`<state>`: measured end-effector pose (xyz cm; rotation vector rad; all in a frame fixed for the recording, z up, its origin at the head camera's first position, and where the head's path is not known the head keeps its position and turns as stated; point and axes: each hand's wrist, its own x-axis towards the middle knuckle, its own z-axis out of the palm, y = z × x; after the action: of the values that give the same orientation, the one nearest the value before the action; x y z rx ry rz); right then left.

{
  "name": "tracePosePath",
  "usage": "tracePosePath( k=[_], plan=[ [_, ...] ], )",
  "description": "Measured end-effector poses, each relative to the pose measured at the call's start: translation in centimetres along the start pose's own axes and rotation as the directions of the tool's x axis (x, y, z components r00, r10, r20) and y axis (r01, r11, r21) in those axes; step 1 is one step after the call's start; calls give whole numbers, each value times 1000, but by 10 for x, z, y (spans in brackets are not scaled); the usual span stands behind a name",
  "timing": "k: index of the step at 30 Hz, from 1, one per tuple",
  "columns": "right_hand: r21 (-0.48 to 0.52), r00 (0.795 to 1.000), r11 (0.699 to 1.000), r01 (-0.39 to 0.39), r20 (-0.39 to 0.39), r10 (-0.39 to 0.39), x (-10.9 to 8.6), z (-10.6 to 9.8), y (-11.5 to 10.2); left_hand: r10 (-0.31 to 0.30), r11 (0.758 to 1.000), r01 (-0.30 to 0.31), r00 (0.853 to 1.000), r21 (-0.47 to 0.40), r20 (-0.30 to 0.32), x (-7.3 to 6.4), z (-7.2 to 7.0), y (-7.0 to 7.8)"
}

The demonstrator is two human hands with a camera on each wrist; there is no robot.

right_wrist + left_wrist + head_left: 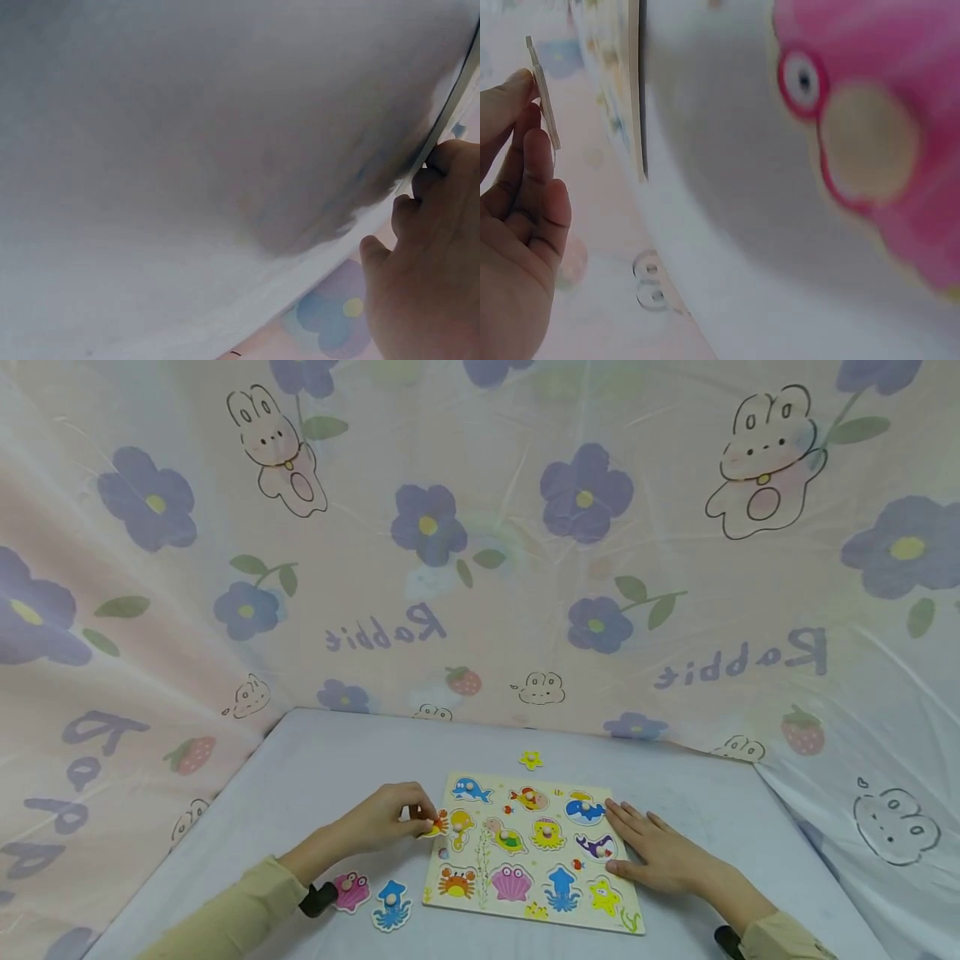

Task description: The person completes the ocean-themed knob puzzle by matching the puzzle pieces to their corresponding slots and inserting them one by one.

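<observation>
The crab piece [441,821] tilts slightly at the puzzle board's [501,782] left edge, pinched by the left hand [390,814], whose fingers obscure its long axis. The board holds a knobbed dolphin piece [462,791] and octopus piece [548,837]; the right hand [654,853], fingers extended, touches its right edge.

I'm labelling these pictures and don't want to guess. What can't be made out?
Held crab: head view, partly covered by the left hand; left wrist view, turned edge-on, so its face is hidden.
Loose shell: left wrist view, blurred and cut off by the right edge.
Board: left wrist view, its pictures blurred by the steep angle.
Right hand: right wrist view, cut off by the right edge.
</observation>
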<state>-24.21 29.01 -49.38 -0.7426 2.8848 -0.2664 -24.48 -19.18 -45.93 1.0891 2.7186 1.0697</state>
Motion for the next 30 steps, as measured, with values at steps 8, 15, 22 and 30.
tracePosePath(
  k=[8, 15, 22, 30],
  plan=[
    [8, 1000, 1000, 10, -8, -10, 0, 1, 2, 10, 1000, -13, 993, 23, 119, 7, 18, 16],
    [10, 1000, 1000, 1, 3, -1, 0, 0, 1, 1, 997, -19, 974, 76, 228, 9, 30, 29],
    [21, 1000, 1000, 11, -1, -11, -3, -4, -4, -20, 994, -10, 960, 108, 278, 8, 39, 31],
    [27, 1000, 1000, 2, 10, -2, -3, -5, -6, -27, 991, -14, 954, 135, 300, 7, 44, 30]
  ],
)
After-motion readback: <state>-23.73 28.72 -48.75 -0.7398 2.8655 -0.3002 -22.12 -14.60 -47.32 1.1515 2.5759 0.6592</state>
